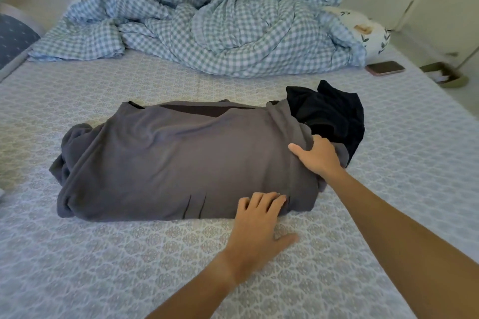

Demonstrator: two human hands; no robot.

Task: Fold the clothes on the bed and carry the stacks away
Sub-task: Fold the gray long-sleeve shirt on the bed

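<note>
The grey garment point(181, 158) lies partly folded at the centre of the bed point(103, 267), its right end overlapping a black garment point(329, 111). The left hand point(259, 228) rests on the near right edge, fingers slightly bent on the fabric, thumb spread on the sheet. The right hand point(317, 156) curls its fingers over the right end fold, thumb extended flat.

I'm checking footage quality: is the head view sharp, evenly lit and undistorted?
Head view: soft, even light, no glare; grey garment and both hands sharp; wide-angle lens bends the bed edges; slipper at the right edge looks smeared.
</note>
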